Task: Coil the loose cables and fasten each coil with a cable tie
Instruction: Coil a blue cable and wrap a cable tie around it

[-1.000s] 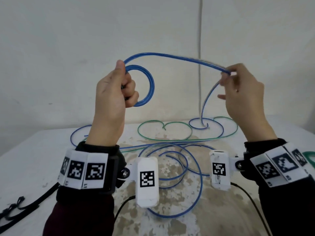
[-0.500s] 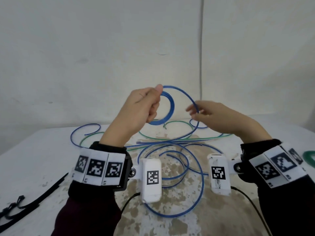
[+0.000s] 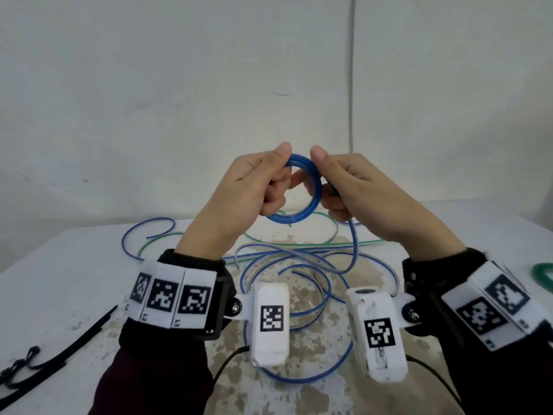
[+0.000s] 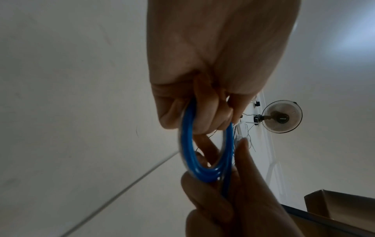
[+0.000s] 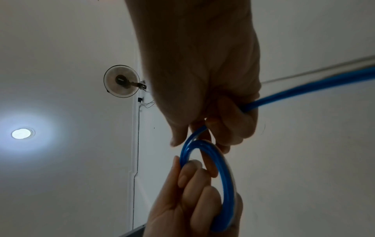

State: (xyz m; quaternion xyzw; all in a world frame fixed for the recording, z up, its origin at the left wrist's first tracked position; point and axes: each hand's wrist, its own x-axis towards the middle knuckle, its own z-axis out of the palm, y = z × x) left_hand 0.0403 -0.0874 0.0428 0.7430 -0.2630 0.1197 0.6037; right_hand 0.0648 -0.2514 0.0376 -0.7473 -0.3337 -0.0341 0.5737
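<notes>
A small coil of blue cable (image 3: 311,190) hangs in the air above the table, held between both hands. My left hand (image 3: 263,187) grips its left side, thumb on top; the left wrist view shows its fingers curled round the blue coil (image 4: 205,150). My right hand (image 3: 338,187) pinches the right side, and the right wrist view shows the blue coil (image 5: 219,176) and a strand running off to the right. The loose tail of the blue cable (image 3: 353,253) drops to the table, where more blue loops (image 3: 317,378) and a green cable (image 3: 329,241) lie tangled.
Black cable ties (image 3: 59,348) lie at the table's left front. A green coil (image 3: 543,280) shows at the right edge. The table top (image 3: 74,280) is white with a worn patch in the middle; a wall stands close behind.
The hands have come together from far apart. The right hand brought its stretch of blue cable over to the left hand's loop, and both now hold one small coil.
</notes>
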